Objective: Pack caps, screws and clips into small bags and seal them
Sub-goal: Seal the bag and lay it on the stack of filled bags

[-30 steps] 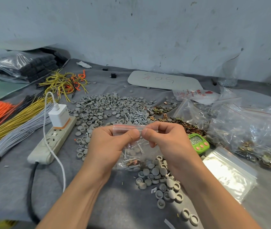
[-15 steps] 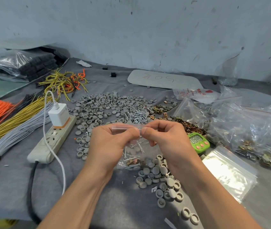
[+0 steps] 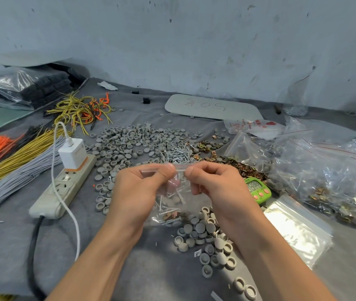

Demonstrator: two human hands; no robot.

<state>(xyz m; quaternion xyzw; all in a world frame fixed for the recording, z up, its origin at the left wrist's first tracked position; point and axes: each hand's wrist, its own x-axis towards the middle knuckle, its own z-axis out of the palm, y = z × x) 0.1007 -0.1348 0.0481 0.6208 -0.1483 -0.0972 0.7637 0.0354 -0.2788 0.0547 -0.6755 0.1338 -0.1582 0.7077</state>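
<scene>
While both wrists angle inward, left hand and right hand pinch the bag — thumbs together.

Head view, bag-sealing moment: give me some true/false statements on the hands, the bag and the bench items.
1. The left hand and the right hand both pinch the top strip of the small clear bag. True.
2. The bag holds screws. True.
3. The green timer lies left of the left hand. False: it lies just right of the right hand.
4. The power strip has nothing plugged in. False: a white charger sits in it.
</scene>
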